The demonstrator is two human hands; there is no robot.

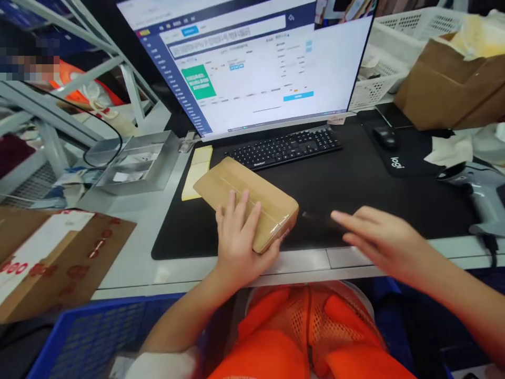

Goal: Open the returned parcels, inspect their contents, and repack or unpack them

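A small brown cardboard box (244, 197), closed with clear tape, sits at a slant on the black desk mat (335, 189). My left hand (242, 239) grips its near end, fingers spread over the top and thumb by the lower edge. To the right of the box and apart from it, my right hand (379, 239) is over the front of the mat, its fingers drawn together and pointing left. From its fingertips sticks a thin, dark blade-like tool (315, 216), blurred, toward the box; its exact kind is hard to make out.
Behind the box are a keyboard (284, 147), a yellow note pad (197, 171) and a lit monitor (256, 63). A mouse (384, 138) and a barcode scanner (473, 192) lie at right. A larger carton (74, 263) stands left, above a blue crate (94, 337).
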